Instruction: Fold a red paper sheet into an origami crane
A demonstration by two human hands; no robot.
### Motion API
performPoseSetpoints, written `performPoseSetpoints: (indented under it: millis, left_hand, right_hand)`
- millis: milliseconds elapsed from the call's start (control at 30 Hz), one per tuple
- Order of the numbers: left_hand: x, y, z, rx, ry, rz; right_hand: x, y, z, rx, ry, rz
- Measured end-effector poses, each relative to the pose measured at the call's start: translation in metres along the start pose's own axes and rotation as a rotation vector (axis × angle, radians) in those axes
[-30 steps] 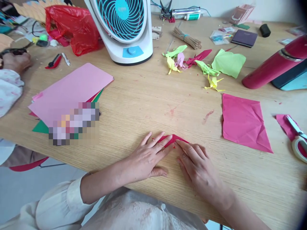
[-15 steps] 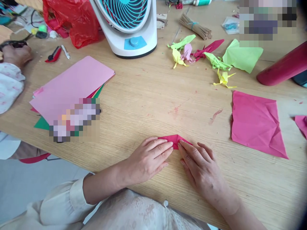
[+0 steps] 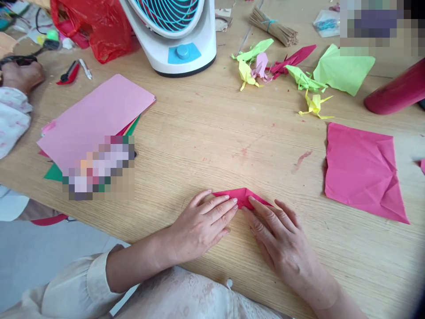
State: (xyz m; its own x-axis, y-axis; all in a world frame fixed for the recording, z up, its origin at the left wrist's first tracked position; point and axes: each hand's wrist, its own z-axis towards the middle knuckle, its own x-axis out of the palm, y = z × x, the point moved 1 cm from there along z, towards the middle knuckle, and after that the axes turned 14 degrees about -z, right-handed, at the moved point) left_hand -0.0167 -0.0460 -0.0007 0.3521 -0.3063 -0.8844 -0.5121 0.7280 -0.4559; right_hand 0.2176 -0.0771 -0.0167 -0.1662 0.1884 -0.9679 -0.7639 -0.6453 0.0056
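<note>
As the left hand point(image 3: 204, 226) and the right hand point(image 3: 283, 239) press it, the red paper point(image 3: 243, 195) lies folded at the table's point(image 3: 179, 150) near side.
The left one is flat, its fingers slightly spread over the paper's left part; the right one sets bent fingers on the right part, and whether it pinches, I cannot tell. Farther right lies a pink sheet point(image 3: 361, 173); on the far side are paper figures point(image 3: 303, 79) and a fan point(image 3: 186, 52).

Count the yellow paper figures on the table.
2. One yellow figure is beside the pink figure; the other yellow figure is near the far left corner of the creased pink sheet. More could be hidden behind the fan.
</note>
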Motion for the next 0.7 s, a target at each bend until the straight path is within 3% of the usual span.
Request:
performPoseSetpoints:
  millis: [333, 700]
  left_hand:
    - [-0.0049, 0.0048, -0.0087, -0.008, -0.085, 0.004]
    - [-0.0029, 0.0032, -0.0088, -0.018, -0.103, 0.054]
  right_hand:
    - [0.0012, -0.0002, 0.0002, 0.025, 0.01, 0.015]
    - [0.0005, 0.0009, 0.0006, 0.036, 0.009, 0.056]
